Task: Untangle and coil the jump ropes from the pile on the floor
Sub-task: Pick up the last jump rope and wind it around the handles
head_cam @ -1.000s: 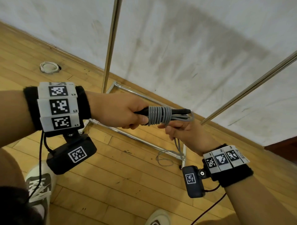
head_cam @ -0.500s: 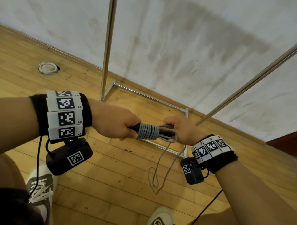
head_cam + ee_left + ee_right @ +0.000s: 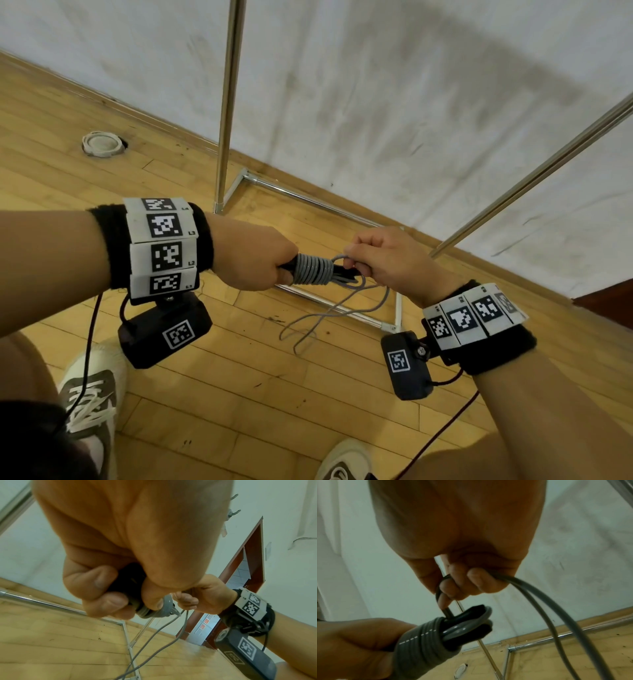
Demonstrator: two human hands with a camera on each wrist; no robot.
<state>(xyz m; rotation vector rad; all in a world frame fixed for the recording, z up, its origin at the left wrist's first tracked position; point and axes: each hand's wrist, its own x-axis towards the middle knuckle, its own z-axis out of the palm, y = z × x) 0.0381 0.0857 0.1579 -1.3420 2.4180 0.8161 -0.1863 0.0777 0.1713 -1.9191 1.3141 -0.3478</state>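
The black handles [image 3: 344,271] are gripped in the left hand [image 3: 251,255], fingers curled tight round them. Grey rope [image 3: 313,269] is wound in close turns round the handles just beyond the left knuckles. The loose rope is pinched in the right hand [image 3: 387,260], directly beside the coil, fingers curled. Below both hands, two slack strands hang to the wooden floor [image 3: 239,394]. Behind the hands, a metal rack [image 3: 226,102] stands by the wall [image 3: 411,85].

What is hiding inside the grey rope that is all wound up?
Black handles poke out of the grey coil. The left hand covers their other end, so how many there are stays hidden.
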